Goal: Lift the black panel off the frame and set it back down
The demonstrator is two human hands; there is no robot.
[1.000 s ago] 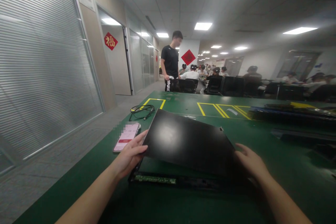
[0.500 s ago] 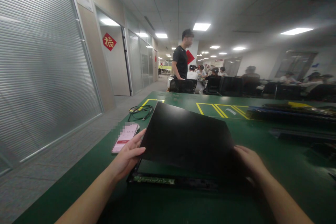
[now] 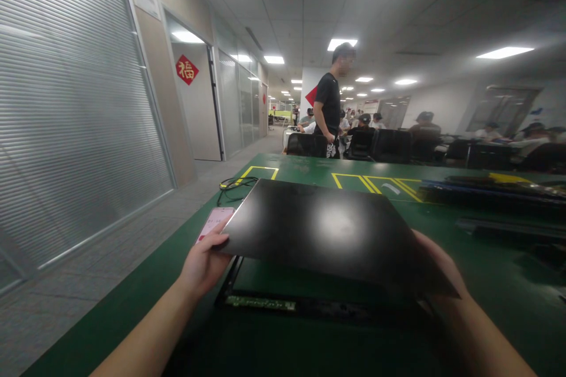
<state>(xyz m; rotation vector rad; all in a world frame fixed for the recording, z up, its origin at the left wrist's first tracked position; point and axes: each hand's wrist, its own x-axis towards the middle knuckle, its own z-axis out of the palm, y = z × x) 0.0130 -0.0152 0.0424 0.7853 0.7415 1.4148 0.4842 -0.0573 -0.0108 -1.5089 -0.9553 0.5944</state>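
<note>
A thin black panel [image 3: 309, 224], glossy like a display screen, is held up between my two hands, tilted. My left hand [image 3: 204, 262] grips its left edge, thumb on top and fingers under it. At the right edge, my right hand [image 3: 442, 265] holds it, with the fingers mostly hidden behind the panel. Below it on the table lies a black frame [image 3: 331, 307], partly covered by the panel. A green circuit board strip [image 3: 260, 303] shows along the frame's near side.
On the green table [image 3: 132, 318], a phone [image 3: 214, 221] and a coiled black cable [image 3: 234, 187] lie at the left. Dark strips and parts [image 3: 486, 188] are piled at the far right. A person in black [image 3: 327, 100] stands beyond the table, near chairs [image 3: 387, 144].
The panel has tipped flatter and its near right corner has come up with my right hand, so light now reflects off its middle. The person beyond the table has moved right.
</note>
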